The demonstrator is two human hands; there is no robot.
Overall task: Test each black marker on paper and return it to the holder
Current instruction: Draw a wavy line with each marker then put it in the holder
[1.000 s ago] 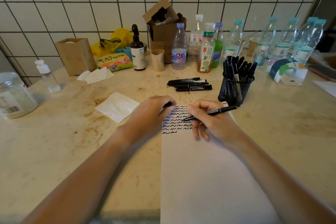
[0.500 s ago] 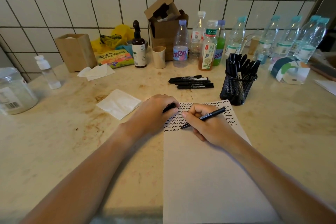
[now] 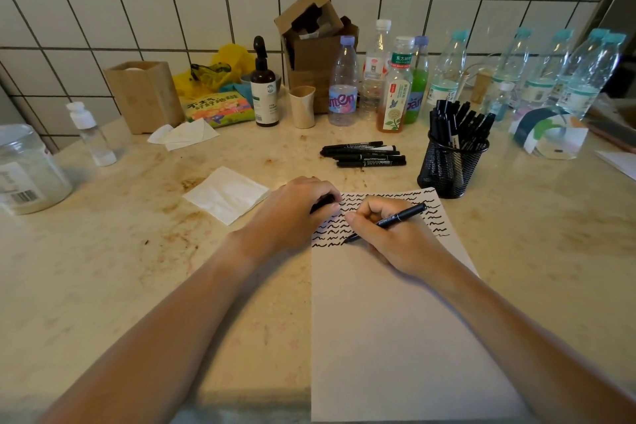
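Note:
A white sheet of paper (image 3: 406,320) lies on the counter, its top covered with rows of black squiggles. My right hand (image 3: 392,237) grips an uncapped black marker (image 3: 395,218) with its tip on the paper at the lowest row. My left hand (image 3: 292,213) rests at the paper's top left corner, fingers curled round a small black object, likely the marker cap (image 3: 321,203). A black mesh holder (image 3: 451,165) full of black markers stands just beyond the paper's right corner. Several loose black markers (image 3: 364,155) lie behind the paper.
A folded white napkin (image 3: 227,194) lies left of my left hand. Bottles (image 3: 395,86), a cardboard box (image 3: 316,45), a small cup (image 3: 303,107), a pump bottle (image 3: 263,89) and a wooden box (image 3: 144,96) line the tiled wall. A jar (image 3: 27,169) sits far left.
My right hand has moved the marker down and left over the paper to the lowest row of squiggles. The camera view shifted slightly. My left hand stayed in place.

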